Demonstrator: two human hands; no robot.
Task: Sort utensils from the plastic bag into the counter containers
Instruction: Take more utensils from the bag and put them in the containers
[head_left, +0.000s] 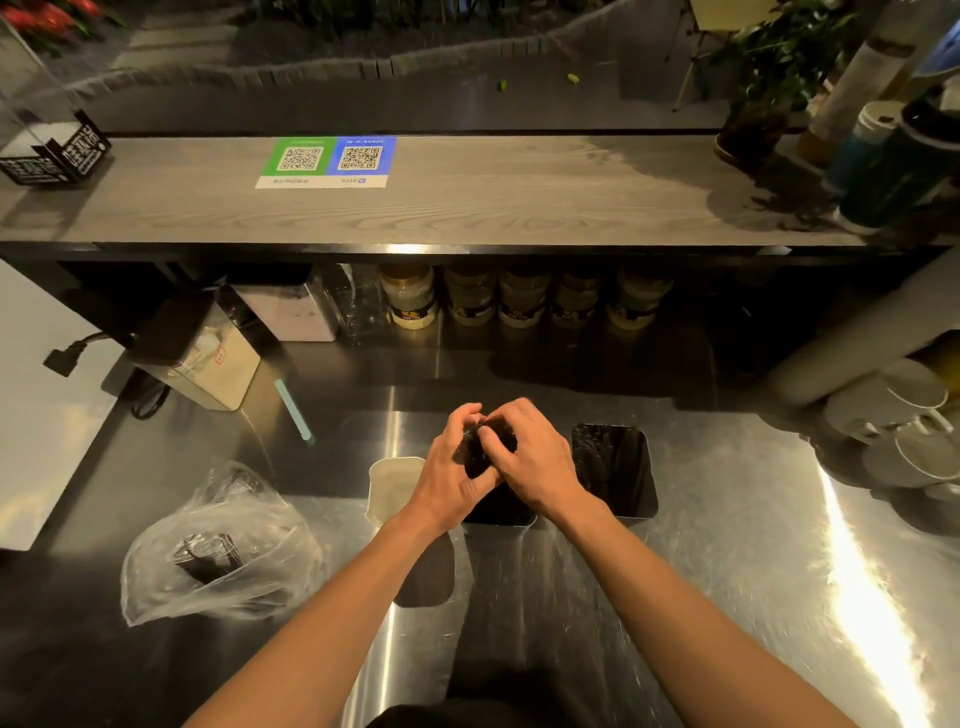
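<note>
Left hand (448, 475) and right hand (537, 460) curl fingers (464, 415) round dark utensils (475, 452) above middle container (500, 513); bag (218, 551) lies left. QR placard (326, 162) print unreadable.

I grip a bundle of black plastic utensils (475, 454); black too fills the square steel container (641, 483). The small square plastic tub (395, 486) is cream-white, the crinkled plastic bag (260, 519) clear, the flat paper sign (325, 161) green and blue.

Brushed metal counter (727, 571), glossy, streaked with glare; at 8 o'clock, clear crinkled plastic bag (218, 545); at 12 o'clock, matt grey wood-grain shelf (467, 208); centre, matt white plastic container (392, 486) and glossy dark container (644, 483).
</note>
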